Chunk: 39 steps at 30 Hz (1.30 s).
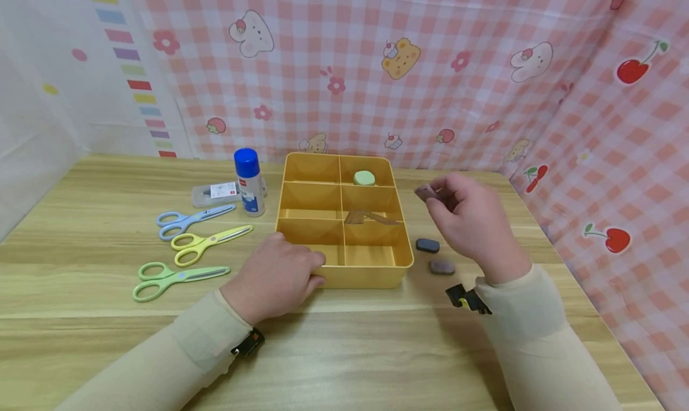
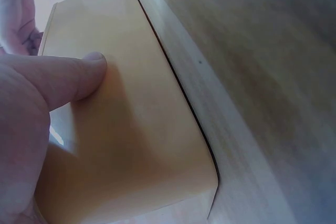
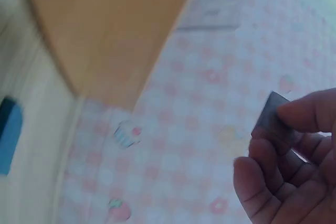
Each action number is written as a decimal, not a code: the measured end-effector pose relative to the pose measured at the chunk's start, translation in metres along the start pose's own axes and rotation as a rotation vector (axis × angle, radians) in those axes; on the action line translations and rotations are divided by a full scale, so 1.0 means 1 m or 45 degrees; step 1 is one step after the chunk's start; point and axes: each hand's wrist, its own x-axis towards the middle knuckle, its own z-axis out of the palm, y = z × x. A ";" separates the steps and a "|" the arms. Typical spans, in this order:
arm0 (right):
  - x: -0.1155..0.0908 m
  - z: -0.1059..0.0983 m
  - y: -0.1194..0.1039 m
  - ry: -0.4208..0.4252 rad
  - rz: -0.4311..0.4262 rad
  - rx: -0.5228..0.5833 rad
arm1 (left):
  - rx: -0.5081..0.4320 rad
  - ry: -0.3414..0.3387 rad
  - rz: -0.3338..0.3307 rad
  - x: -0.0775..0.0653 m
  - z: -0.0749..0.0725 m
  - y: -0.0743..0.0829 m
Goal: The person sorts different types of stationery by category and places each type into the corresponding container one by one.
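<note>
A yellow storage box [image 1: 371, 276] divided into compartments stands on the wooden table. My left hand [image 1: 280, 273] grips its front wall near the left corner, the thumb [image 2: 86, 74] against the outer face and the fingers over the rim. To the right of the box, my raised right hand [image 1: 465, 216] pinches a small dark grey-brown block [image 3: 273, 119] between thumb and fingers. A pale green rounded piece [image 1: 364, 177] sits in the back right compartment. A thin brown shape [image 1: 355, 217] shows across the divider of the right column.
Two small dark blocks, one bluish [image 1: 427, 245] and one greyish [image 1: 442, 268], lie right of the box. On the left are a glue stick [image 1: 250, 186], a clear case [image 1: 207, 195], and blue [image 1: 183, 221], yellow [image 1: 207, 243] and green scissors [image 1: 174, 278]. Checked cloth [image 1: 323, 52] hangs behind.
</note>
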 end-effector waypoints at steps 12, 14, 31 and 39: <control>-0.016 0.017 -0.043 -0.402 -0.284 0.098 | 0.008 0.005 -0.001 0.000 0.000 0.001; -0.018 0.024 -0.046 -0.473 -0.311 0.074 | 0.009 0.002 -0.002 0.000 -0.001 0.001; -0.019 0.055 -0.042 -0.587 -0.299 -0.101 | 0.013 -0.002 0.001 0.001 -0.001 0.001; -0.018 0.056 -0.045 -0.641 -0.247 -0.096 | 0.017 -0.004 -0.001 0.000 -0.001 0.001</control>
